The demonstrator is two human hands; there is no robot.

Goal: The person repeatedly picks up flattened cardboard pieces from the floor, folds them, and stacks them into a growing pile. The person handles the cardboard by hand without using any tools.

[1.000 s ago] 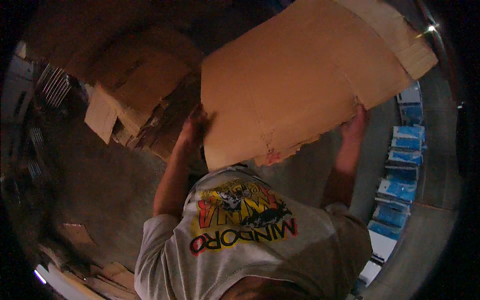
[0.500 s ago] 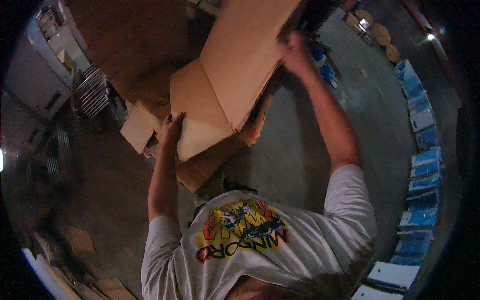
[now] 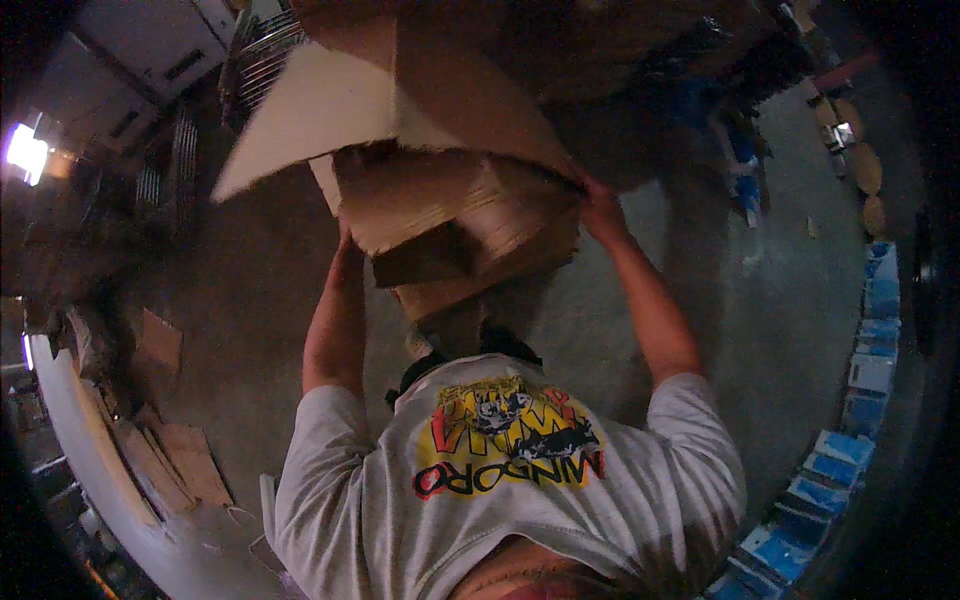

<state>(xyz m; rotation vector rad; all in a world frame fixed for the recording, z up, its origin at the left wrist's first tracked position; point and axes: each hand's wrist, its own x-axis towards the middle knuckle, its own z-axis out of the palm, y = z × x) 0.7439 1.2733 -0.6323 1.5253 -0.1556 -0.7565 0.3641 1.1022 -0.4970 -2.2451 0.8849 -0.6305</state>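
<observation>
Around the big cardboard sheet [image 3: 345, 85], which stands bent over at a crease, plenty lies about. Just beneath its front edge sit more folded cardboard pieces [image 3: 400, 215], layered and jutting toward the person, so they block the view of what lies behind them. Left of the sheet and beyond its edge stands a metal rack [image 3: 265, 60]; farther left is a bright lamp [image 3: 27, 154]. Well to the sheet's right, a curving row of blue and white boxes [image 3: 838, 458] runs along the floor [image 3: 690, 290], with round brown discs [image 3: 866, 167] past its far end. Nearer the sheet on that same side is a blue bundle [image 3: 745, 175]. Well apart from the sheet, toward the person's left, flat cardboard scraps [image 3: 190, 460] lie.

Both forearms reach forward, spread apart, to either side of the sheet. The right hand [image 3: 602, 212] is bent inward at the sheet's right corner, fingers closed on its edge. The left hand [image 3: 346, 236] is mostly hidden by the cardboard below the sheet, so its grip cannot be told.
</observation>
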